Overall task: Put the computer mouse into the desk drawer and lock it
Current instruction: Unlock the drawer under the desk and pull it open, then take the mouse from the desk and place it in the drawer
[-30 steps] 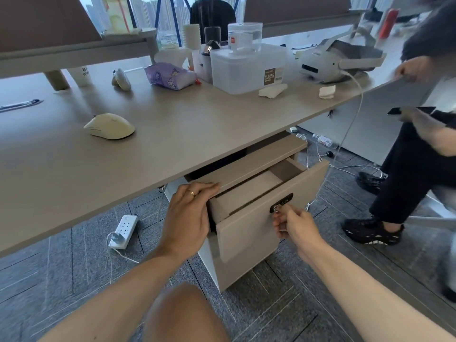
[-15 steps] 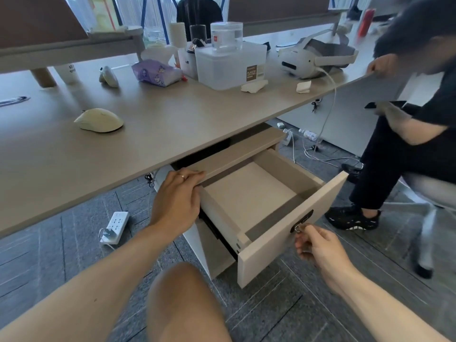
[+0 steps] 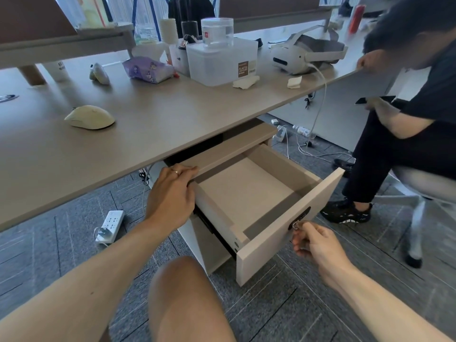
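A cream computer mouse (image 3: 90,117) lies on the desk top (image 3: 172,119) at the left. Below the desk, the top drawer (image 3: 283,243) of a small cabinet stands pulled far out, and its inside is bare. My left hand (image 3: 170,193) rests on the cabinet's top front corner, fingers curled over the edge. My right hand (image 3: 313,240) pinches the key (image 3: 296,225) that sits in the black lock on the drawer front.
A seated person (image 3: 407,134) is close on the right, one shoe near the drawer. On the desk stand a plastic container (image 3: 222,60), a headset (image 3: 303,53), a purple tissue pack (image 3: 148,69). A power strip (image 3: 111,224) and cables lie on the carpet. My knee (image 3: 182,292) is below the drawer.
The drawer has slid from barely open to far out, pulled by my right hand at the key. My left hand has stayed on the cabinet top.
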